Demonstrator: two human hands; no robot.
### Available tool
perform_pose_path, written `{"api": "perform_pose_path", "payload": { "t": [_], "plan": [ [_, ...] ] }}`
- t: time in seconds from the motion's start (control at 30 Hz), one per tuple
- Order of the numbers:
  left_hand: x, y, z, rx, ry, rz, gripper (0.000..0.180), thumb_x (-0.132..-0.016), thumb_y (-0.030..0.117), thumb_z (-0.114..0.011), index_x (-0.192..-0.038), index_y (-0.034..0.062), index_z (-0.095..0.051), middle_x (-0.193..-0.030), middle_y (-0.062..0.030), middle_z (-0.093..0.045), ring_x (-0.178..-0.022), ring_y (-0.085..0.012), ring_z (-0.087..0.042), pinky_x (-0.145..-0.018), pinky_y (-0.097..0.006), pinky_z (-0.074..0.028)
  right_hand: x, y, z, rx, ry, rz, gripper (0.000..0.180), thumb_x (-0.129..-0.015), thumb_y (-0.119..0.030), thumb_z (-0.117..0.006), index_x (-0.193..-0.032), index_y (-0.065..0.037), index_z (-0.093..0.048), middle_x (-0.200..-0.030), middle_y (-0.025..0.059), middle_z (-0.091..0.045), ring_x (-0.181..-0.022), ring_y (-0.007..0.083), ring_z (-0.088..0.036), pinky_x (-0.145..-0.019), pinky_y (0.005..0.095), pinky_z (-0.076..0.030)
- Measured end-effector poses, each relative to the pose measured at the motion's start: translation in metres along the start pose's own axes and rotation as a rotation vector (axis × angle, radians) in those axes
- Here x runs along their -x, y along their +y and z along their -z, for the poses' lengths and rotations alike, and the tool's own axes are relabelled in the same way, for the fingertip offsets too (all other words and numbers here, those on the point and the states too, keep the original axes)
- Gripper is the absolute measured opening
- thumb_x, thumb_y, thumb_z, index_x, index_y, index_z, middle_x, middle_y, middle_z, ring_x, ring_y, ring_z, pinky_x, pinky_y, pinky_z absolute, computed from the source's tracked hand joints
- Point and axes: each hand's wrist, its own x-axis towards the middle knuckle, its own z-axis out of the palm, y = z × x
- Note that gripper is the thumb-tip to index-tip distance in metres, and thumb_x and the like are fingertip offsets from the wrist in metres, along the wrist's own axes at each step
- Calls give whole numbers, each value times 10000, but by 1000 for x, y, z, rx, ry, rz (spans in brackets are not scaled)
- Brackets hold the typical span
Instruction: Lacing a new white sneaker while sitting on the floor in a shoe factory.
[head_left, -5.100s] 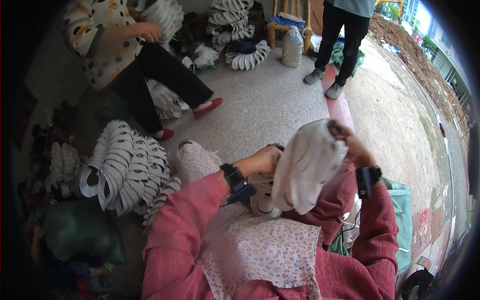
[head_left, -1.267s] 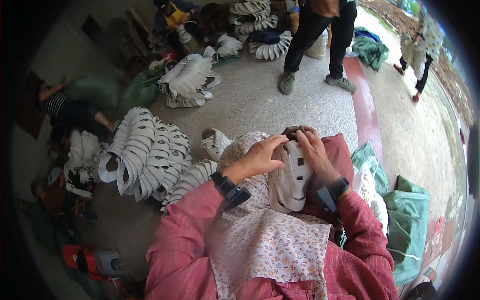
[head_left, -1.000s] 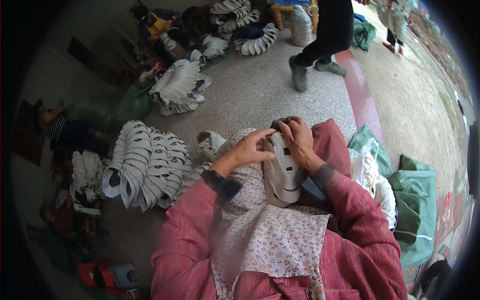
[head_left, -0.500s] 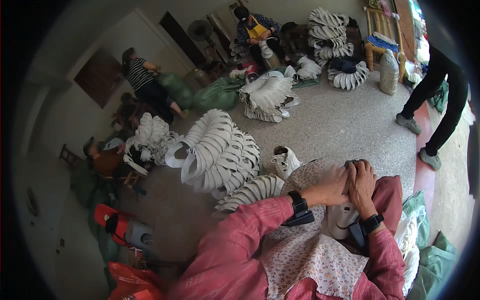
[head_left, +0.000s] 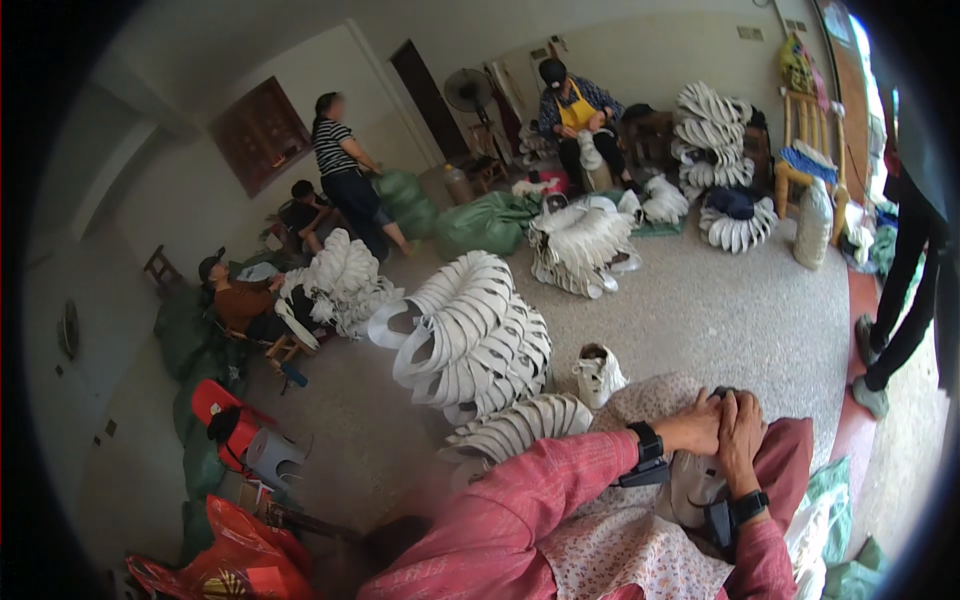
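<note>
My left hand (head_left: 694, 428) and my right hand (head_left: 741, 442) press together over my lap, both closed on a white shoe upper (head_left: 694, 484) that hangs below them, mostly hidden by the fingers. Both wrists wear black bands. My sleeves are pink and a floral apron (head_left: 620, 545) covers my lap. Just left of my left arm lies a fanned row of white shoe uppers (head_left: 520, 425) on the floor.
A big stack of white uppers (head_left: 470, 340) and a single white shoe (head_left: 600, 372) sit ahead on the speckled floor. More stacks (head_left: 585, 240) lie farther off. Several people sit or stand along the walls; a person in dark trousers (head_left: 905, 290) stands at right. Red bags (head_left: 235, 560) lie lower left.
The view has swung up and left, showing more of the room. My hands have drawn closer together over the white upper and sit lower right in the picture.
</note>
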Motion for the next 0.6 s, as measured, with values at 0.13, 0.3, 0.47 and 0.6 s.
{"api": "perform_pose_path", "payload": {
  "t": [0.13,0.3,0.47,0.6],
  "plan": [
    [5,6,12,48,15,-33,451,-878,355,-545,-1239,92,-603,-1247,-173,-591,-1152,-353,-484,-1014,-556,-292,0,-15,3,13,-30,-90,353,-1000,-361,-461,-1134,-70,-611,-1202,119,-606,-1149,320,-548,-939,451,-400],
    [1,5,1,-51,102,-73,435,-884,362,-543,-1209,80,-615,-1208,-171,-594,-1140,-343,-483,-1004,-525,-298,-3,-3,-7,77,37,-34,356,-998,-362,-465,-1139,-72,-616,-1199,110,-609,-1150,308,-545,-939,440,-390],
    [21,27,27,288,216,107,702,-756,309,-745,-1324,14,-455,-1282,-209,-503,-1193,-381,-452,-1037,-507,-358,1,25,-2,-494,14,-288,377,-1016,-336,-484,-1171,-12,-602,-1183,167,-628,-1083,298,-600,-904,398,-456],
    [28,-22,5,802,246,129,808,-710,278,-818,-1347,-1,-407,-1270,-215,-488,-1183,-379,-502,-1026,-439,-432,6,17,-5,-667,67,-206,366,-998,-308,-545,-1129,26,-617,-1166,191,-627,-1073,300,-608,-920,369,-468]
  ]
}}
